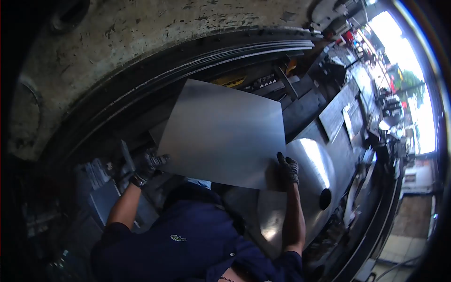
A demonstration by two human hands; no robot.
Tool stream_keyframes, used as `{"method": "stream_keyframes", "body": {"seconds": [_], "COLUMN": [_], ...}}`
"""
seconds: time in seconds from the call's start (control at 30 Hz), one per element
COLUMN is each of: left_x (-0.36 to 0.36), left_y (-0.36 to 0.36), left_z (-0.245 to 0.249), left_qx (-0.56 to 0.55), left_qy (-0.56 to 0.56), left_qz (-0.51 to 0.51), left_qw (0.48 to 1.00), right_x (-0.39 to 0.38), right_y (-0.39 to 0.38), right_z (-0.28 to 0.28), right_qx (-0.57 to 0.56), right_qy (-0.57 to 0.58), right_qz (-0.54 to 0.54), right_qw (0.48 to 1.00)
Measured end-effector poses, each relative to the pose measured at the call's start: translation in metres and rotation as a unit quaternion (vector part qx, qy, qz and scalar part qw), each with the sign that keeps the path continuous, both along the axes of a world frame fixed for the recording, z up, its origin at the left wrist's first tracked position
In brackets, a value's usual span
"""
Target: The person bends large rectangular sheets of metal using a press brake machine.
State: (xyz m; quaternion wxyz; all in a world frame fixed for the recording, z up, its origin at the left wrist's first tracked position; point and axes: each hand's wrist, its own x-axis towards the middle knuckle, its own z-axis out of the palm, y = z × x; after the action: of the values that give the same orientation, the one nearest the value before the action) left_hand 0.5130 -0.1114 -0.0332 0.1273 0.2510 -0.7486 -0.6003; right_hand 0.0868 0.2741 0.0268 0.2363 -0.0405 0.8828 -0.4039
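A large flat grey metal sheet (225, 136) is held out in front of my body, tilted in view. My left hand (152, 161), in a dark patterned glove, is at its lower left corner with the fingers closed on the edge. At the lower right edge my right hand (288, 169), gloved too, grips the sheet with the thumb on top. The fingers under the sheet are hidden. Just right of my right hand lies a curved shiny metal piece (312, 164) with a dark round hole.
Behind the sheet runs a long machine bed with metal rails (244, 49) under a worn painted beam (141, 33). Flat metal plates (336, 113) lie on the right bench. More metal pieces (105, 199) are at the left.
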Motion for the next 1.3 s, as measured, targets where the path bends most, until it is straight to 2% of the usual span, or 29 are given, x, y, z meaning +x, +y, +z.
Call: {"method": "stream_keyframes", "body": {"seconds": [0.07, 0.1, 0.13, 0.2, 0.27, 0.37, 0.4, 0.43, 0.47, 0.53, 0.57, 0.6, 0.67, 0.7, 0.8, 0.83, 0.87, 0.9, 0.93, 0.97, 1.0, 1.03, 1.07, 1.1, 1.13, 1.17, 1.2, 1.23, 1.3], "left_x": [-0.056, -0.082, -0.109, -0.142, -0.174, -0.197, -0.212, -0.231, -0.247, -0.278, -0.288, -0.304, -0.333, -0.344, -0.377, -0.390, -0.397, -0.398, -0.399, -0.403, -0.407, -0.417, -0.417, -0.411, -0.407, -0.402, -0.390, -0.389, -0.383], "left_y": [0.002, -0.003, -0.011, -0.007, -0.006, 0.007, 0.011, 0.016, 0.022, 0.034, 0.039, 0.042, 0.053, 0.064, 0.078, 0.087, 0.092, 0.093, 0.094, 0.095, 0.094, 0.101, 0.106, 0.109, 0.112, 0.115, 0.113, 0.113, 0.109], "left_z": [0.032, 0.008, 0.020, 0.056, 0.044, 0.003, 0.000, 0.006, 0.013, 0.047, 0.037, 0.031, 0.019, -0.005, -0.051, -0.058, -0.062, -0.061, -0.058, -0.056, -0.052, -0.039, -0.041, -0.049, -0.060, -0.069, -0.089, -0.091, -0.097], "left_qx": [0.185, 0.153, 0.152, 0.275, 0.293, 0.278, 0.142, 0.007, 0.008, 0.282, 0.292, 0.289, 0.260, 0.222, 0.272, 0.273, 0.310, 0.341, 0.333, 0.330, 0.326, 0.311, 0.308, 0.287, 0.266, 0.241, 0.265, 0.263, 0.261], "left_qy": [0.006, 0.052, 0.067, -0.045, -0.039, 0.016, 0.034, 0.046, 0.040, -0.038, -0.054, -0.052, -0.134, -0.134, -0.128, -0.132, -0.130, -0.128, -0.137, -0.162, -0.185, -0.133, -0.143, -0.136, -0.125, -0.103, -0.081, -0.080, -0.079], "left_qz": [0.093, 0.125, 0.143, 0.179, 0.222, 0.279, 0.298, 0.310, 0.320, 0.360, 0.374, 0.392, 0.424, 0.458, 0.505, 0.520, 0.541, 0.560, 0.567, 0.583, 0.595, 0.619, 0.609, 0.613, 0.615, 0.621, 0.614, 0.626, 0.627], "left_qw": [0.978, 0.979, 0.976, 0.943, 0.929, 0.919, 0.943, 0.950, 0.946, 0.888, 0.879, 0.872, 0.857, 0.850, 0.809, 0.799, 0.771, 0.744, 0.740, 0.724, 0.711, 0.709, 0.716, 0.724, 0.731, 0.739, 0.739, 0.730, 0.729], "right_x": [-0.072, -0.102, -0.145, -0.197, -0.242, -0.278, -0.299, -0.327, -0.356, -0.360, -0.403, -0.422, -0.450, -0.459, -0.484, -0.492, -0.502, -0.514, -0.519, -0.519, -0.520, -0.519, -0.520, -0.526, -0.536, -0.541, -0.559, -0.561, -0.549], "right_y": [-0.044, -0.068, -0.085, -0.117, -0.149, -0.182, -0.196, -0.203, -0.207, -0.238, -0.239, -0.250, -0.265, -0.264, -0.265, -0.258, -0.246, -0.231, -0.220, -0.215, -0.209, -0.200, -0.199, -0.208, -0.210, -0.206, -0.203, -0.202, -0.196], "right_z": [0.002, 0.005, -0.002, 0.001, 0.006, 0.019, 0.024, 0.006, -0.012, 0.014, -0.037, -0.053, -0.077, -0.084, -0.083, -0.089, -0.105, -0.139, -0.160, -0.155, -0.142, -0.136, -0.136, -0.139, -0.143, -0.197, -0.250, -0.304, -0.299], "right_qx": [0.055, 0.080, 0.169, 0.135, 0.119, 0.120, 0.133, 0.095, 0.092, 0.087, 0.089, 0.085, -0.108, -0.106, -0.017, 0.035, 0.033, -0.056, -0.138, -0.139, -0.100, -0.061, -0.066, 0.007, 0.088, 0.090, 0.010, -0.074, -0.066], "right_qy": [0.098, 0.165, 0.166, 0.160, 0.157, 0.141, 0.148, 0.325, 0.320, 0.139, 0.064, 0.061, -0.051, -0.060, -0.032, -0.083, -0.093, -0.218, -0.339, -0.348, -0.348, -0.346, -0.351, -0.053, 0.255, 0.259, 0.091, -0.082, -0.083], "right_qz": [0.092, 0.103, 0.144, 0.199, 0.204, 0.236, 0.258, 0.409, 0.420, 0.310, 0.276, 0.294, 0.267, 0.284, 0.379, 0.373, 0.387, 0.318, 0.233, 0.230, 0.287, 0.339, 0.324, 0.597, 0.766, 0.757, 0.696, 0.600, 0.587], "right_qw": [0.989, 0.978, 0.961, 0.957, 0.959, 0.954, 0.945, 0.847, 0.844, 0.936, 0.955, 0.950, 0.956, 0.951, 0.925, 0.924, 0.917, 0.921, 0.901, 0.898, 0.887, 0.873, 0.876, 0.800, 0.584, 0.593, 0.712, 0.793, 0.802]}}
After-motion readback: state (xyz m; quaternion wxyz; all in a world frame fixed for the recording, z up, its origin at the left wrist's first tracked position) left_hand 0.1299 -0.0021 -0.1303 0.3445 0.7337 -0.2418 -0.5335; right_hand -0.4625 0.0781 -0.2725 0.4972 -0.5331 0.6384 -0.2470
